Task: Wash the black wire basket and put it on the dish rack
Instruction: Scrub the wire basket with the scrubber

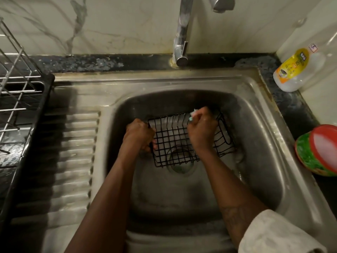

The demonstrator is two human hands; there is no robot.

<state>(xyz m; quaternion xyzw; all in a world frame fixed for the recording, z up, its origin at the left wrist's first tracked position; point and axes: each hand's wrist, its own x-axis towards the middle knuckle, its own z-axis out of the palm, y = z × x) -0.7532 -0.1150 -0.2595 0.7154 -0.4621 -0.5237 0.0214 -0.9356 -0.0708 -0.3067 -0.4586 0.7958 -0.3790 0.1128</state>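
Black wire basket (175, 141) mid-scrub: your left hand (140, 136) grips its nine-o'clock edge, right hand (200, 132) clutches a pale scrubber (193, 114); rinsing likely follows.

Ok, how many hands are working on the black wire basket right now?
2. The left hand grips the left edge of the black wire basket; the right hand, gripping a small pale thing, is at its middle, inside the sink.
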